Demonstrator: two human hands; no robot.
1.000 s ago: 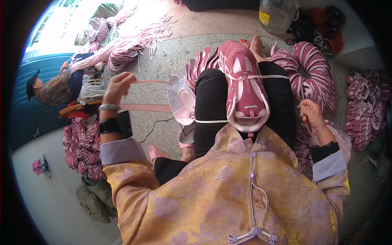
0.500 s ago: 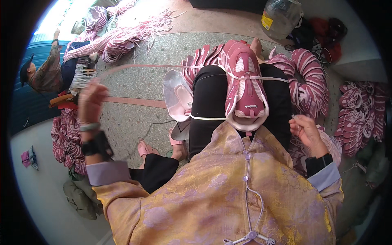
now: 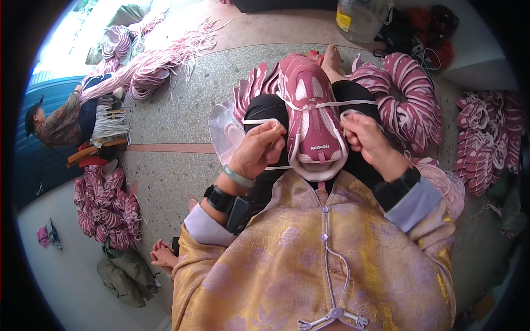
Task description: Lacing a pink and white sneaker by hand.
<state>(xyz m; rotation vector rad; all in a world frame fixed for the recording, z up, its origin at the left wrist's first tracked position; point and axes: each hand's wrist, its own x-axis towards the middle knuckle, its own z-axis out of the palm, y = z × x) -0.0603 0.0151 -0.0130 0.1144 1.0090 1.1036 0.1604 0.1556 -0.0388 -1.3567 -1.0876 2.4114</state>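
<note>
A pink shoe upper (image 3: 309, 83) with white mesh panels and a pale collar lies across my black-trousered thighs, its toe pointing away from me. A white lace (image 3: 345, 103) crosses its middle and runs over my right thigh. Left of the upper, my left hand (image 3: 256, 149) is closed, thumb and fingers pinching a pale lace that trails leftward over my thigh. On the other side, close to the collar, the fingers of my right hand (image 3: 367, 135) are closed on a short white bit that looks like lace. Its far end is hidden by the fingers.
A ring of strung pink shoe uppers (image 3: 406, 102) lies to the right, with a pink pile (image 3: 488, 143) beyond. Another heap (image 3: 107, 207) sits at left. A person (image 3: 61, 118) works at far left beside pink laces (image 3: 149, 71). Another person's hands (image 3: 164, 255) show at lower left.
My left hand has come in from far left, where it held the lace stretched out, to beside the upper. My right hand has moved inward to the collar. The view has shifted slightly.
</note>
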